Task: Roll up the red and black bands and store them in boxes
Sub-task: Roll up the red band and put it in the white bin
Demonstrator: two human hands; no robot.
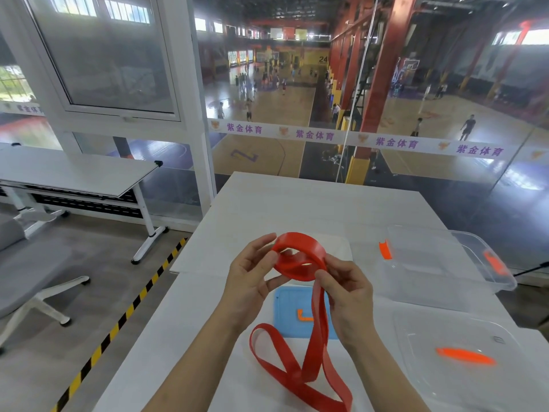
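Behind a glass wall a sports hall spreads out below, and the white table (297,209) juts toward it. On the near side of that table, going from left, the left hand (252,278) pinches the left side of a half-made coil of the red band (300,257) between thumb and fingertips, fingers narrow on it. Just right of it, the right hand (347,295) grips the coil's right edge where the loose length leaves it. That tail runs down toward the person, over a blue lid (285,310), and lies looped on the table. So the slack lies below and nearer the right hand, which probably feeds the next turn. A clear box (439,263) waits open farther right, a clear lid (463,352) nearer. No black band is visible.
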